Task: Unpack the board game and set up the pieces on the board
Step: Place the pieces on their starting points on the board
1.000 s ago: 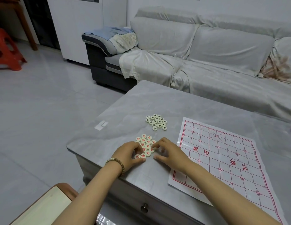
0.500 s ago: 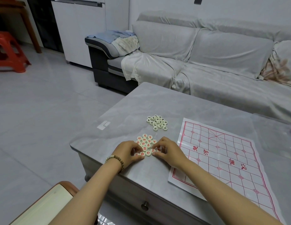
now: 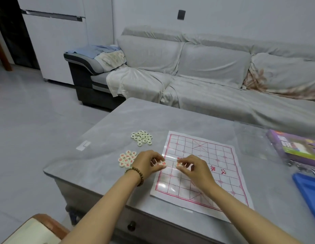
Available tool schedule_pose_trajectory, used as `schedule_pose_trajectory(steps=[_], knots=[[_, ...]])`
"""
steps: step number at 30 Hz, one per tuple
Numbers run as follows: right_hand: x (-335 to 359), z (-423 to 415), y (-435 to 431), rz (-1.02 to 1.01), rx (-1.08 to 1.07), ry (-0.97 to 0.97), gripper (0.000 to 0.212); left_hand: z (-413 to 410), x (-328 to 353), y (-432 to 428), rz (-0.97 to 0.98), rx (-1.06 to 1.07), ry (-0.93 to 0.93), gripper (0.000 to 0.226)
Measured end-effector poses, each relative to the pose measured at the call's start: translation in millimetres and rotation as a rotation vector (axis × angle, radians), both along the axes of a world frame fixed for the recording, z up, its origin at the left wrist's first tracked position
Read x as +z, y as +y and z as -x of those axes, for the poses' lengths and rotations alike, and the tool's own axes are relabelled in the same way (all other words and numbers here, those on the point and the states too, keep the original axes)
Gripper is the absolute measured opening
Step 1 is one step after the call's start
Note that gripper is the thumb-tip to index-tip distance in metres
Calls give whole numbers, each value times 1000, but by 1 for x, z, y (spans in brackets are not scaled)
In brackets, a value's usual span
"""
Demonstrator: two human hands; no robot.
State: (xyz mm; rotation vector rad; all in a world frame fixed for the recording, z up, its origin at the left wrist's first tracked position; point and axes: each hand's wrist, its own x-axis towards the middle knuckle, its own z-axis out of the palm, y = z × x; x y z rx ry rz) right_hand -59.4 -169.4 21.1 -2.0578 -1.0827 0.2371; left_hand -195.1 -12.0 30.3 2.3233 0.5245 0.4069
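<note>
The left hand [image 3: 147, 162] and the right hand [image 3: 193, 167], fingers curled, each pinch red-marked xiangqi pieces [image 3: 163, 163] over the left part of the paper board [image 3: 214, 155], having moved there from the red pile [image 3: 126, 158].

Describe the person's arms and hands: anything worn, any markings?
The left hand and right hand are bare, with no gloves and no rings visible. Both forearms are bare too, and no sleeves are in view. The left wrist wears a bracelet of round brown beads that look wooden. The right wrist wears nothing.
</note>
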Motion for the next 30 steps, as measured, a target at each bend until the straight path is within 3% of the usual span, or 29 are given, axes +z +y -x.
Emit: schedule_pose_trajectory(steps=[7, 16, 25, 30], knots=[[-14, -45, -90, 170, -144, 69, 18, -72, -15, -61, -78, -245, 201, 32], [-21, -49, -86, 261, -66, 34, 24, -92, -23, -74, -87, -281, 231, 32], [-14, -42, -69, 256, -43, 11, 31, -77, -22, -62, -94, -267, 226, 43], [-8, -28, -51, 141, -22, 55, 22, -39, -15, -8, -158, -74, 170, 45]])
